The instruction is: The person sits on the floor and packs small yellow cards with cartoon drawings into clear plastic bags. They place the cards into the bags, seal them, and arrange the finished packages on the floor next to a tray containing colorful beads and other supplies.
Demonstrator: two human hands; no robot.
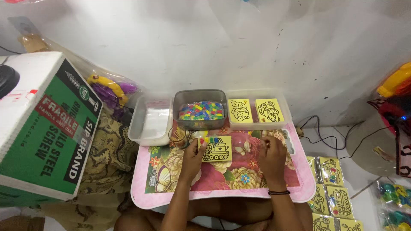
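A green and white cardboard box (pixel 43 128) is sitting at far left. On the pink floral bench (pixel 222 188), the left hand (pixel 193 155) is pinching the left edge of a yellow card (pixel 215 149) outlined with a black tank. Behind, a clear tub (pixel 150 121) is holding white material, a grey tub (pixel 200 109) coloured pieces, another clear tub (pixel 258 111) two yellow cards. The right hand (pixel 271 157) is resting loosely curled.

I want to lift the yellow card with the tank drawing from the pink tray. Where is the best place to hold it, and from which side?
Probably pinch the yellow card at its right short edge, coming from the right. It lies flat on the pink tray, the left hand already holds its left edge beside the small coloured pieces, and the right hand rests free beside that bare edge.
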